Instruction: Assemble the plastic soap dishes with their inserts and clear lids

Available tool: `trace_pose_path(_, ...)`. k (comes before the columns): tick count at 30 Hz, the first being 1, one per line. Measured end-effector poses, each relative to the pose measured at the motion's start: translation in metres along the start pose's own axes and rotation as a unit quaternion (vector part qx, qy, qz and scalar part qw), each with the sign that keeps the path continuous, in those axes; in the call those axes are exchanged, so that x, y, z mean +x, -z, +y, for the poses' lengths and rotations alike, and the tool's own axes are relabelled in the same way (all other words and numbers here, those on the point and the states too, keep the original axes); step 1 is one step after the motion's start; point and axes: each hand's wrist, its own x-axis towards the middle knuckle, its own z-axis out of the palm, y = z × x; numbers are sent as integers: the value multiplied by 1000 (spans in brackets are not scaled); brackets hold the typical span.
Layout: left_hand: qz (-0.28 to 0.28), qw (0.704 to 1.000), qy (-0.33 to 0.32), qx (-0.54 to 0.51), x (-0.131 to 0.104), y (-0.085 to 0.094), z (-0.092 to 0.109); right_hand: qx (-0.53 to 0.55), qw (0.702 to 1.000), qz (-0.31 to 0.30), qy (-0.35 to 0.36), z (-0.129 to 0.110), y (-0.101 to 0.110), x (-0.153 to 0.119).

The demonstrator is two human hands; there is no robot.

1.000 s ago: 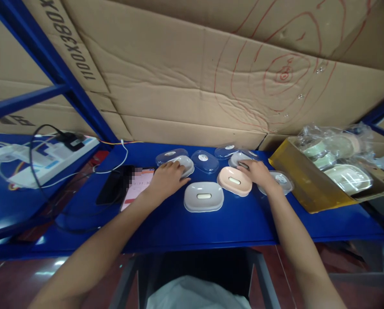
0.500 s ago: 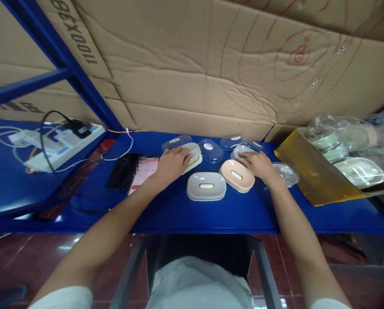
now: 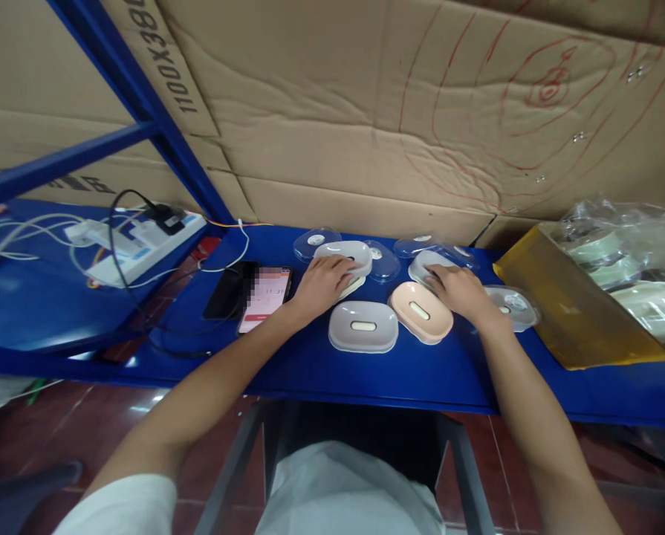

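My left hand (image 3: 328, 286) is closed on a light grey oval soap dish (image 3: 359, 255), with its fingers over the near rim. That dish is raised and overlaps a cream soap dish (image 3: 350, 288) underneath. To the right, my right hand (image 3: 459, 290) has its fingers curled on the near edge of a pale grey soap dish (image 3: 423, 266); the fingers hide part of it. In front of the hands lie a grey soap dish (image 3: 364, 338) and a peach soap dish (image 3: 421, 331), each with a cream insert in its middle slot.
Clear plastic lids (image 3: 385, 261) with round labels lie along the back, and another clear lid (image 3: 518, 306) is beside my right wrist. A cardboard box (image 3: 538, 312) holds wrapped dishes at right. Two phones (image 3: 265, 301), cables and a power strip (image 3: 143, 256) are at left.
The view has shifted slightly. My left hand has lifted and tilted its grey dish, so more of the inside shows. My right hand stays at its dish.
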Motion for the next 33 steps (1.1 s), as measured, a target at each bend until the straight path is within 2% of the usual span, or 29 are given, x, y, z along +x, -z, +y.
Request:
trace_pose_path(3, -7, 999, -49, -8, -3, 9, 6, 1, 999, 38, -7, -2, 4, 1)
trace_pose_path(7, -73, 981, -176, -28, -17, 24, 25, 10, 996, 94, 0, -2, 10, 1)
trace_pose_path(9, -105, 967, -231, -10, -25, 26, 35, 14, 994, 112, 6, -2, 10, 1)
trace_pose_path(12, -133, 953, -273, 25, -33, 25, 47, 19, 992, 121, 12, -2, 3, 2)
trace_pose_path(16, -132, 950, -281, 17, -33, 20, 48, 36, 993, 108, 26, -5, -4, 4)
trace_pose_path(20, -113, 955, -275, -4, -31, 17, 43, 63, 993, 83, 59, -21, 12, -3)
trace_pose_path(22, -97, 957, -273, -12, -30, 15, 40, 90, 990, 44, 99, -34, 26, -10)
trace_pose_path(24, -78, 959, -272, -16, -29, 12, 39, 130, 983, -21, 130, -45, 39, -20)
trace_pose_path(26, -61, 961, -268, -14, -28, 8, 37, 157, 976, -86, 127, -52, 45, -28)
trace_pose_path(28, -46, 965, -259, -9, -26, 6, 37, 156, 974, -125, 108, -53, 45, -34)
trace_pose_path(33, -19, 978, -208, 13, -20, 6, 35, 157, 974, -126, 106, -50, 41, -38)
